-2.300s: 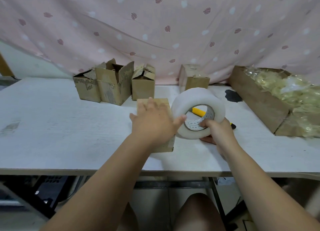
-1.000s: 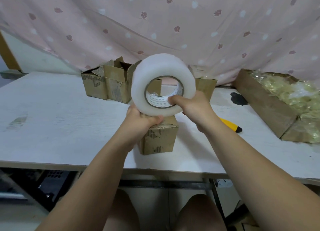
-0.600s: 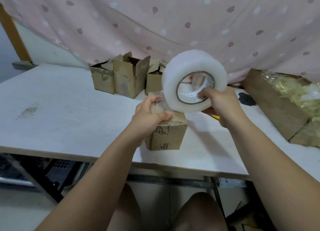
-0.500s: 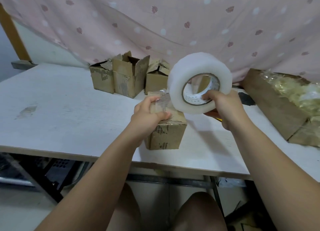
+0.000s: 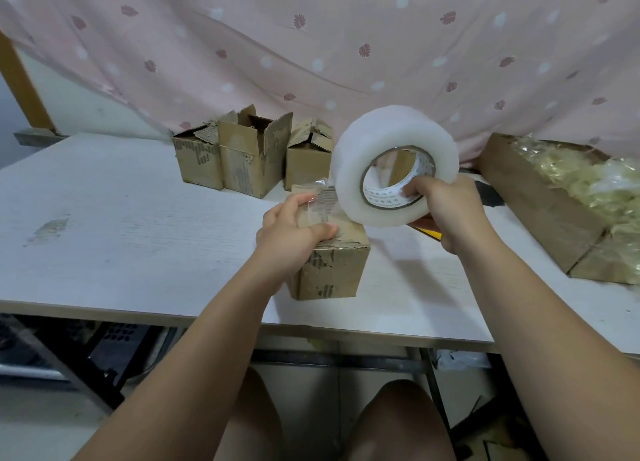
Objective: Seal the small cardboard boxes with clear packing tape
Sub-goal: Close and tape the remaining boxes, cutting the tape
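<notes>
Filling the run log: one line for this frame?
step: taping box | left hand: pins tape end on cardboard box | right hand: holds tape roll by core, above box | seal: not done

tape roll (image 5: 391,149): milky, translucent plastic, smooth
near box (image 5: 332,266): brown cardboard, matt, scuffed and torn
table (image 5: 138,239): white, matt, faintly grained
curtain (image 5: 311,45): thin pink cloth

**White table and the things on it**

The white table (image 5: 138,239) carries one small closed cardboard box (image 5: 330,270) near its front edge. Three open boxes (image 5: 249,155) stand together at the back. A long cardboard tray (image 5: 540,207) with pale plastic bags lies at the right side.
</notes>
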{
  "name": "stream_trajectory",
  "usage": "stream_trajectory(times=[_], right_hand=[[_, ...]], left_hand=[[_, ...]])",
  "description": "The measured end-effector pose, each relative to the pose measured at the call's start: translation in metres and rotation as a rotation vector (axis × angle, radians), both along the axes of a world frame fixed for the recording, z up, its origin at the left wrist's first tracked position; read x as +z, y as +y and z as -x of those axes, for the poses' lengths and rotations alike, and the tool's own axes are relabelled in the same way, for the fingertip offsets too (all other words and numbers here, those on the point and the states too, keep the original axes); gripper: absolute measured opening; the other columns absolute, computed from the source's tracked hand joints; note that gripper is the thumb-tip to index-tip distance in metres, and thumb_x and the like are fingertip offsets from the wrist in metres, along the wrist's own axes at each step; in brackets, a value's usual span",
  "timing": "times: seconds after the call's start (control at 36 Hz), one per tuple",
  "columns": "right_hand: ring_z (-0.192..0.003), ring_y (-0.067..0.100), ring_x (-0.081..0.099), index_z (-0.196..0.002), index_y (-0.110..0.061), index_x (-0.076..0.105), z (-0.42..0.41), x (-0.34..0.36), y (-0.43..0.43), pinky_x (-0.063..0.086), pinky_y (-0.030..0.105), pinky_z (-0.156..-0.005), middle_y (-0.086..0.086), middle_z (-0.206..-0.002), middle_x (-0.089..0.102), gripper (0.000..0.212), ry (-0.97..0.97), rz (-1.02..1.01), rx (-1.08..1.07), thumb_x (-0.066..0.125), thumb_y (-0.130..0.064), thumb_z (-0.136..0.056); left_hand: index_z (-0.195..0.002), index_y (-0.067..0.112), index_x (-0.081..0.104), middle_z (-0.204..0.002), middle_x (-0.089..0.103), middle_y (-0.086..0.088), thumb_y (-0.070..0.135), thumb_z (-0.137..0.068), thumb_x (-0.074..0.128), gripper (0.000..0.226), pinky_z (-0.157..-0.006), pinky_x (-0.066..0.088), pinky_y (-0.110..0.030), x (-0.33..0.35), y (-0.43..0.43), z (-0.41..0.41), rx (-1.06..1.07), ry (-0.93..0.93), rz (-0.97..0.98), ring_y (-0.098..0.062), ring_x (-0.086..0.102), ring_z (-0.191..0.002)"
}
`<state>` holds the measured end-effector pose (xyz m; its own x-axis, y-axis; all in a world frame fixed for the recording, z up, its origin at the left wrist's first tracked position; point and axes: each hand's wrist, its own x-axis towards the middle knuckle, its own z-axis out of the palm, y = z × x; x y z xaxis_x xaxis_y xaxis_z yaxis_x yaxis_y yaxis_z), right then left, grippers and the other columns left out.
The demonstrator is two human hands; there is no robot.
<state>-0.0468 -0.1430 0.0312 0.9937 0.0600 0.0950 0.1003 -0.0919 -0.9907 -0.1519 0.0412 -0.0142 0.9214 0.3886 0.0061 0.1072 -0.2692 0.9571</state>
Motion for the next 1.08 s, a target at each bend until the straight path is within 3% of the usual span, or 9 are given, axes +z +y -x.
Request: stream_trajectory(times=[0.19, 0.42, 0.61, 0.69, 0.78, 0.83, 0.89, 0.97, 1.08], right_hand=[[-0.086, 0.032, 0.069, -0.076, -0.022, 0.067, -0.007, 0.001, -0.01, 0.061, 0.046, -0.066, 0.008, -0.082, 0.07, 0.023, -0.063, 0.122, -0.047, 0.065, -0.023, -0.053], [-0.083, 0.028, 0.07, -0.088, -0.02, 0.067, -0.012, -0.031, -0.034, 0.055, 0.03, -0.057, 0.009, -0.088, 0.071, 0.032, 0.104, 0.087, -0.067, 0.069, -0.018, -0.056], [-0.092, 0.034, 0.068, -0.084, -0.016, 0.066, -0.01, -0.054, -0.028, 0.06, 0.049, -0.077, 0.016, -0.094, 0.071, 0.019, 0.173, 0.009, -0.099, 0.068, -0.012, -0.066], [-0.09, 0.036, 0.067, -0.081, -0.015, 0.066, -0.007, -0.065, -0.025, 0.057, 0.053, -0.084, 0.013, -0.087, 0.07, 0.011, 0.185, 0.012, -0.106, 0.069, -0.011, -0.071], [-0.076, 0.031, 0.066, -0.077, -0.015, 0.065, -0.004, -0.077, -0.024, 0.058, 0.05, -0.076, 0.008, -0.073, 0.066, 0.007, 0.202, -0.015, -0.081, 0.069, -0.01, -0.073], [-0.072, 0.029, 0.065, -0.076, -0.015, 0.066, -0.005, -0.081, -0.026, 0.058, 0.05, -0.075, 0.007, -0.07, 0.066, 0.007, 0.193, -0.004, -0.069, 0.07, -0.012, -0.071], [-0.072, 0.029, 0.066, -0.077, -0.015, 0.066, -0.005, -0.083, -0.028, 0.059, 0.049, -0.075, 0.006, -0.069, 0.067, 0.008, 0.184, 0.003, -0.063, 0.07, -0.014, -0.069], [-0.071, 0.028, 0.065, -0.076, -0.015, 0.067, -0.006, -0.084, -0.028, 0.059, 0.046, -0.072, 0.005, -0.068, 0.066, 0.006, 0.173, 0.014, -0.047, 0.07, -0.014, -0.071], [-0.069, 0.029, 0.064, -0.073, -0.014, 0.066, -0.005, -0.084, -0.027, 0.058, 0.045, -0.071, 0.004, -0.064, 0.064, 0.005, 0.159, 0.033, -0.042, 0.071, -0.015, -0.07]], left_hand=[[-0.127, 0.052, 0.046, -0.147, 0.025, 0.003, 0.038, -0.083, 0.068, 0.051, -0.111, 0.031, -0.048, 0.0, -0.001, 0.002, 0.017, 0.004, 0.003, -0.026, 0.03, -0.134], [-0.126, 0.045, 0.047, -0.135, 0.035, 0.002, 0.031, -0.087, 0.067, 0.047, -0.091, 0.039, -0.032, 0.0, -0.003, 0.001, -0.027, -0.037, 0.058, -0.018, 0.044, -0.115], [-0.128, 0.047, 0.041, -0.137, 0.038, 0.001, 0.036, -0.087, 0.067, 0.05, -0.081, 0.045, -0.03, 0.006, 0.002, 0.003, -0.101, 0.051, 0.069, -0.021, 0.05, -0.116], [-0.135, 0.046, 0.04, -0.153, 0.02, 0.003, 0.047, -0.083, 0.068, 0.059, -0.109, 0.033, -0.041, 0.01, 0.005, 0.002, -0.05, 0.103, -0.172, -0.026, 0.028, -0.137], [-0.141, 0.042, 0.04, -0.161, -0.001, 0.013, 0.061, -0.083, 0.059, 0.064, -0.118, 0.005, -0.048, 0.02, 0.009, 0.002, -0.064, 0.097, -0.702, -0.017, -0.004, -0.148], [-0.141, 0.035, 0.043, -0.16, 0.016, 0.01, 0.062, -0.087, 0.051, 0.061, -0.119, 0.002, -0.049, 0.028, 0.012, -0.001, -0.186, 0.086, -0.878, -0.015, 0.012, -0.147], [-0.117, 0.026, 0.061, -0.131, 0.057, 0.004, 0.056, -0.093, 0.045, 0.041, -0.112, 0.027, -0.047, 0.039, 0.017, -0.007, -0.3, 0.025, -0.822, -0.017, 0.05, -0.121], [-0.081, 0.015, 0.06, -0.082, 0.064, -0.004, 0.046, -0.101, 0.033, 0.046, -0.074, 0.041, -0.036, 0.051, 0.024, -0.024, -0.234, -0.018, -0.761, -0.021, 0.057, -0.08], [-0.091, 0.015, 0.066, -0.099, 0.066, -0.001, 0.031, -0.104, 0.036, 0.036, -0.087, 0.035, -0.036, 0.046, 0.028, -0.055, -0.216, 0.039, -0.932, -0.025, 0.053, -0.103]])
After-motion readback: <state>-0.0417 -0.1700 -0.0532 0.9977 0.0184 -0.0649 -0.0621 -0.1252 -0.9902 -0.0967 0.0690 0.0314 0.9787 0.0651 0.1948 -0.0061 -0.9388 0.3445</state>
